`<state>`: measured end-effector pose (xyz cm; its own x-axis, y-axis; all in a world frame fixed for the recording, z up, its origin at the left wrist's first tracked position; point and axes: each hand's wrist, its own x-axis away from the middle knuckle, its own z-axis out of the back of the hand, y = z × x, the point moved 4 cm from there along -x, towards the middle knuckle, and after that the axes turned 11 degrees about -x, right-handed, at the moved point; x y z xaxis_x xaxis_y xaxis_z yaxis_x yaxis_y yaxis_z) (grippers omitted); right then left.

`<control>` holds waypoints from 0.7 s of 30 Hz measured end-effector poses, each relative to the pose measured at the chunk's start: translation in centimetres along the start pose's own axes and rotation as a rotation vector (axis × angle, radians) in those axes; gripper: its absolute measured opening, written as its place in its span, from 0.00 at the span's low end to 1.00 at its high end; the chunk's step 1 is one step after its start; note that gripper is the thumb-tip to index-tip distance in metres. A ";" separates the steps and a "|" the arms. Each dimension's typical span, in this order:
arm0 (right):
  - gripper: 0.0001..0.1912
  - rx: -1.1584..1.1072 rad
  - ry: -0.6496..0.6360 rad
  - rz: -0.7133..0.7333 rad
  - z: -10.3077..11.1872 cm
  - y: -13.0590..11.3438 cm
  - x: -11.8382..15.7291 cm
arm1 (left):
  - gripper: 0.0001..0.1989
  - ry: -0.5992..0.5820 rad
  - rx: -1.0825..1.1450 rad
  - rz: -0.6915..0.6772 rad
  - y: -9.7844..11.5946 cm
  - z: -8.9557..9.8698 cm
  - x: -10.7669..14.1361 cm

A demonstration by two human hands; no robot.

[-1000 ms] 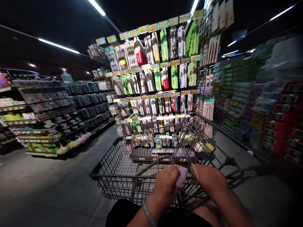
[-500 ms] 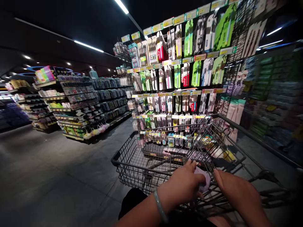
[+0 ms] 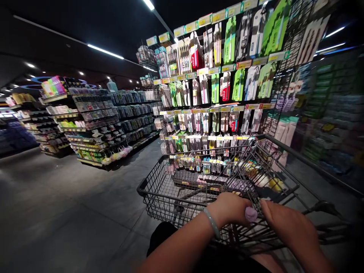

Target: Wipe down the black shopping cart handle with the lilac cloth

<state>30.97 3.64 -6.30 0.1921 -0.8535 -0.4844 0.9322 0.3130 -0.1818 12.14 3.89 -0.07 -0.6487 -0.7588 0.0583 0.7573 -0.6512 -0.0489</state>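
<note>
The black wire shopping cart [image 3: 159,200] stands just in front of me. Over its near side my left hand [image 3: 229,209], with a pale bracelet [image 3: 212,223] at the wrist, is closed around a soft lilac thing [image 3: 250,214]. Only a rounded end of it pokes out by the thumb, so its kind is hidden. My right hand [image 3: 291,223] is just to the right, by the cart's wires, thumb pointing toward the lilac thing. Its fingers curl under, out of sight, and what they hold cannot be made out.
Beyond the cart rises a rack [image 3: 216,110] hung with packaged toothbrushes under price tags. A low ledge of goods [image 3: 193,179] runs along its foot. Shelving full of goods [image 3: 93,117] stands to the left across the grey floor [image 3: 85,212]. More shelves [image 3: 327,113] are dim at right.
My left hand has shifted slightly right toward my right hand and closed further, so less of the lilac thing shows. The right hand has barely moved. The view has turned a little.
</note>
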 end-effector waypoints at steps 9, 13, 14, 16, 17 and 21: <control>0.21 0.122 -0.094 0.168 0.0 -0.8 0.4 | 0.16 0.465 0.257 0.244 2.4 -3.3 2.5; 0.22 0.135 -0.134 0.070 0.6 -1.1 -0.1 | 0.25 0.158 0.352 0.404 1.1 -2.4 -1.0; 0.22 0.128 -0.144 0.033 0.7 -1.1 -0.3 | 0.25 0.079 0.374 0.433 0.8 -2.2 -1.7; 0.21 0.109 -0.160 -0.027 0.8 -1.1 -0.5 | 0.24 0.089 0.361 0.479 0.6 -1.9 -2.1; 0.21 0.102 -0.165 -0.045 0.8 -1.1 -0.6 | 0.23 0.166 0.329 0.466 0.8 -2.0 -1.8; 0.20 0.111 -0.184 -0.035 1.0 -1.3 -0.6 | 0.19 0.534 0.116 0.108 3.2 -4.8 1.2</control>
<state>29.94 3.29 -4.93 0.2028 -0.9278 -0.3131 0.9653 0.2431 -0.0952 13.46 0.86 -4.92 -0.4919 -0.7418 -0.4558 0.8055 -0.5865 0.0852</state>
